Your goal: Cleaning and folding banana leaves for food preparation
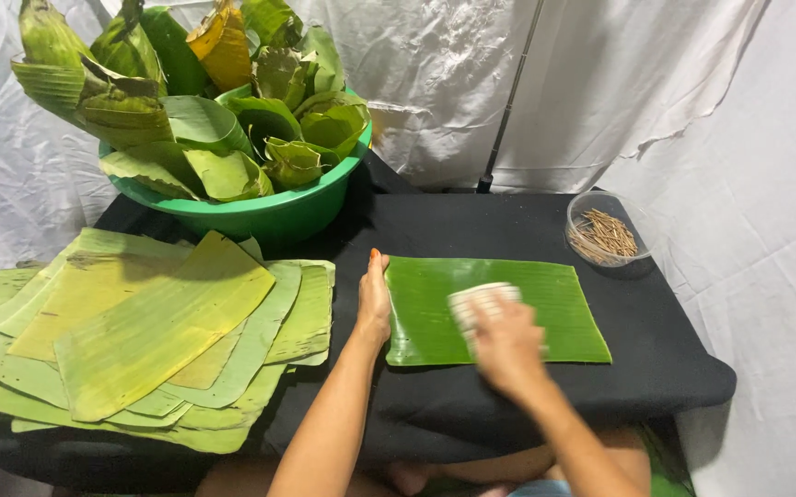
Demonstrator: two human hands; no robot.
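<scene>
Wiping one banana leaf [527,304], cloth [479,302] in right hand [506,345]

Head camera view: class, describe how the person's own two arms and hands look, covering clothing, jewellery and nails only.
Both forearms are bare, with no sleeves showing up to the bottom edge of the picture. No watch, bracelet or gloves can be seen. The left hand has orange-red polish on the visible nail. The right hand is motion-blurred, so its nails and any rings cannot be made out.

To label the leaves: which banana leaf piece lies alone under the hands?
The dark green rectangular leaf on the black cloth, apart from the paler stack at left.
</scene>
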